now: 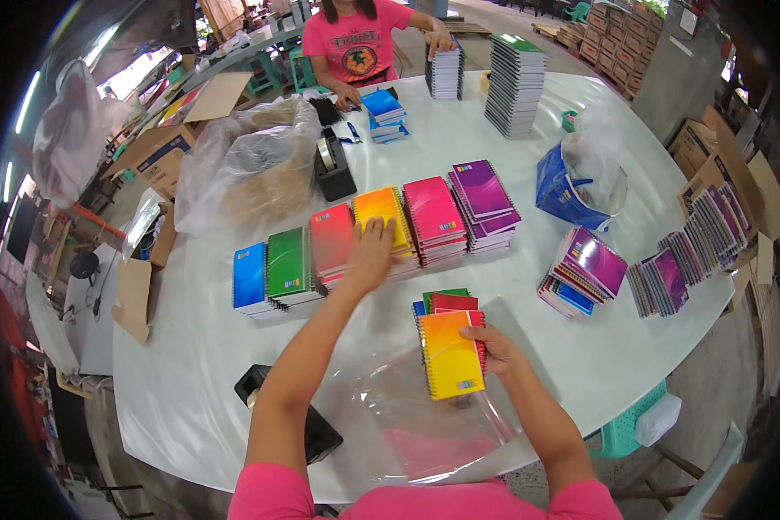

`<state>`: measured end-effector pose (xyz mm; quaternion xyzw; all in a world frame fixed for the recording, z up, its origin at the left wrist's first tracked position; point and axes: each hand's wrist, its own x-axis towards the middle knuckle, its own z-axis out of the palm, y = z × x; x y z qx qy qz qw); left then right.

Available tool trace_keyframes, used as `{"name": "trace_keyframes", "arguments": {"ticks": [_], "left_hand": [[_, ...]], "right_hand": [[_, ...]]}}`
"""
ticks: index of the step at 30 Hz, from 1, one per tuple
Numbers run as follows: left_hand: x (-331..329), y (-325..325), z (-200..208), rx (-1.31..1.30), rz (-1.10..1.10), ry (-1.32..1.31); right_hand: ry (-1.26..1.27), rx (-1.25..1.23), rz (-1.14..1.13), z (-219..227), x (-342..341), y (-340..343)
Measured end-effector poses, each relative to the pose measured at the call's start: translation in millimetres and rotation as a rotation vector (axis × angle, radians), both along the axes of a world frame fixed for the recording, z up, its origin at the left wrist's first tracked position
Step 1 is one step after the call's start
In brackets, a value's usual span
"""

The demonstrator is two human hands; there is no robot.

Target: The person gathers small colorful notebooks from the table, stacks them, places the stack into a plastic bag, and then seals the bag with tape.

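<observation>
My left hand (373,256) reaches out over the stack of yellow spiral notebooks (378,204), fingers stretched flat on the top cover. My right hand (494,349) grips a yellow spiral notebook (446,360) by its right edge, thumb on the cover. Fanned out behind it are a red notebook (453,302), a green one (446,293) and a sliver of blue. Beside the yellow stack, in one row, stand blue (250,273), green (287,262), red (331,234), pink (434,208) and purple (481,189) notebook stacks. A transparent plastic sheet or bag (407,425) lies under the held notebooks.
Tape dispensers (334,173) (319,433) sit beyond the row and by my left forearm. Mixed notebooks (585,264), a blue bucket (572,186) and a notebook-filled carton (750,195) are rightward. Across the table, a person in pink (355,43) touches notebook stacks.
</observation>
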<state>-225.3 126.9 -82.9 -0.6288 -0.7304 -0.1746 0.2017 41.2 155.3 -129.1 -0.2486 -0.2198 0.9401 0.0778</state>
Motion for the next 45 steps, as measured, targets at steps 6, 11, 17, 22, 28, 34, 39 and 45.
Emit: {"name": "trace_keyframes", "arguments": {"ticks": [6,11,17,22,28,34,39,45], "left_hand": [[41,-14,50,0.211,-0.134,-0.307],[105,-5,46,-0.528,-0.846,-0.637],[72,54,1,0.13,-0.14,-0.076],[85,44,28,0.095,-0.107,-0.052],[173,6,45,-0.453,-0.533,-0.229],[102,142,7,0.269,-0.187,0.088],[119,142,6,-0.225,-0.284,0.173],[197,24,44,-0.347,-0.634,-0.004]], "right_hand": [[-0.109,-0.093,-0.066,-9,18,16],[0.187,-0.008,-0.141,14,35,20],[0.02,-0.129,-0.032,-12,62,26],[-0.034,-0.172,-0.139,7,60,40],[0.025,-0.234,-0.085,-4,62,50],[-0.066,-0.12,-0.079,9,58,51],[-0.03,0.011,-0.031,2,72,61],[0.215,-0.241,-0.218,13,78,64]]}}
